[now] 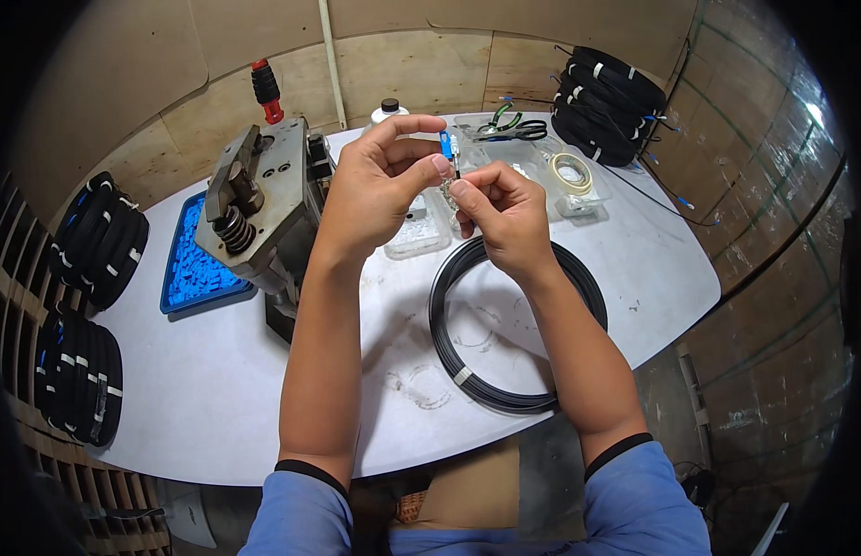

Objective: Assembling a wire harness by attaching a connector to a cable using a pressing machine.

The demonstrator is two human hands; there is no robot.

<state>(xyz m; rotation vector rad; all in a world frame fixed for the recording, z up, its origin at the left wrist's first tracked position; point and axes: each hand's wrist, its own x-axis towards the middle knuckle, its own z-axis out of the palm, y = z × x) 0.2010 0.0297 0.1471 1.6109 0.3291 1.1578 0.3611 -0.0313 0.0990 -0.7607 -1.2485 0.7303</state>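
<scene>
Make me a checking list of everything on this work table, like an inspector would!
Surface: white table, rounded edge, faint ring marks.
Job's things: small blue connector pinched between both hands above the table; black cable coil lying flat below them.
Clutter: metal press tool with red handle; blue tray of small blue parts; tape roll; green-handled pliers; white bottle; clear plastic boxes.
Hands: left hand and right hand raised, fingers closed on the connector.
Cables: bundled black coils stacked far right and at the left.
Surroundings: brown board walls.
</scene>
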